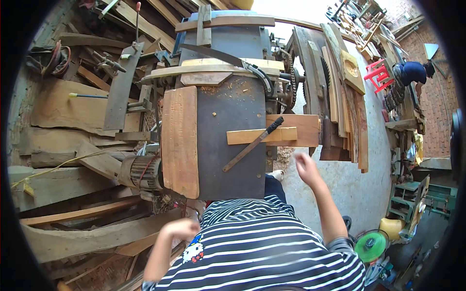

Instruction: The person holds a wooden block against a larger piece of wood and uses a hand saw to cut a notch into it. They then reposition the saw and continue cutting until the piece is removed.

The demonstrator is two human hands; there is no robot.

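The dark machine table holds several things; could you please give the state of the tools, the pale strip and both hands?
Folding saw: unfolded, blade exposed.
Black-handled tool: lying diagonally across the strip.
Pale strip: flat, partly over a brown board.
Left hand: blurred; grip unclear.
Right hand: beside the dark table, loosely curled, holding nothing visible.

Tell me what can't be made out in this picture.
All in the head view:
Left hand: blurred, its fingertips curled out of sight.
Right hand: blurred, so finger detail is lost.
Pale wood strip: partly hidden under the dark-handled tool.
Wearer's legs: mostly hidden by the striped shirt.
Other person: hands too small to read.
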